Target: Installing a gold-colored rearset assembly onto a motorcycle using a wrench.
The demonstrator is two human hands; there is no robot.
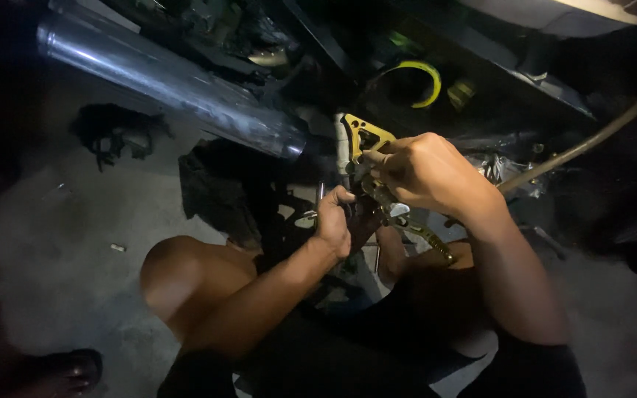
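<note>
A gold bracket (363,137) is pinched by the right hand (425,171), while a dark part below is gripped by the left hand (335,223), beside a chrome pipe (164,77).

Darkness swallows the machinery in the upper middle of the frame. The gold bracket (366,136) vanishes behind the right hand (425,171), its middle unseen. What the left hand (335,221) pinches is too dim to tell. The chrome pipe (164,77) runs off upper left.

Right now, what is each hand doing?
Left hand: closed around a slim metal tool.
Right hand: closed, gripping the gold-coloured metal bracket.
</note>
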